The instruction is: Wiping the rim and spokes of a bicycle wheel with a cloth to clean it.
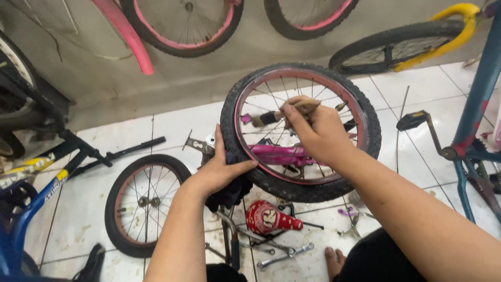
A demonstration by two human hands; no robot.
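The left hand (222,169) closes on a dark rag against the small black-tyred wheel with the pink rim (300,130), upright over the tiled floor (172,125). The right hand (313,128) pinches a wooden-handled brush (287,112) working the spokes; the rim looks grimy, cleaning seemingly partway.

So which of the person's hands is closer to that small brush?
The right hand. It grips the brush by its handle, in front of the spokes. The left hand is lower, on the tyre of the same wheel, with a dark cloth under it.

Scuffed white floor tiles (94,209) meet a plain, perhaps concrete, grey wall (250,57).
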